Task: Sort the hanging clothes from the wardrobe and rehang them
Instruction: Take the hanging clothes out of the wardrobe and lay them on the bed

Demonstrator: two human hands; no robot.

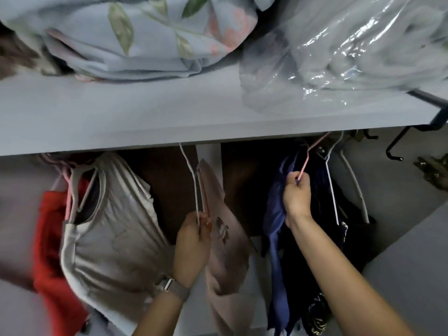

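- Hangers are the handles here, seen from the head camera: the left hand (pixel 192 243) is curled round the lower end of a white hanger (pixel 191 180) carrying a pale pink garment (pixel 225 241), probably so the cloth comes along uncreased.
- The hook of that hanger runs up behind the edge of the shelf (pixel 121 117), so I cannot tell whether it sits on the rail.
- The right hand (pixel 297 195) pinches the lower end of a pink hanger (pixel 306 163) with a blue garment (pixel 276 214) bunched against the fingers; its hook also vanishes under the shelf.
- Holding one hanger in each hand looks like a way to compare or swap places between the two groups.
- Left group: a red garment (pixel 49 238) and a cream top (pixel 114 224), hanging close together. Right group: dark clothes (pixel 315 263) beside more white hangers (pixel 349 180).
- Up on the shelf lie folded floral bedding (pixel 135 37) and a clear plastic bag (pixel 339 52), out of the way.
- Writing: none readable; the pink garment shows a small dark print, too blurred to make out.
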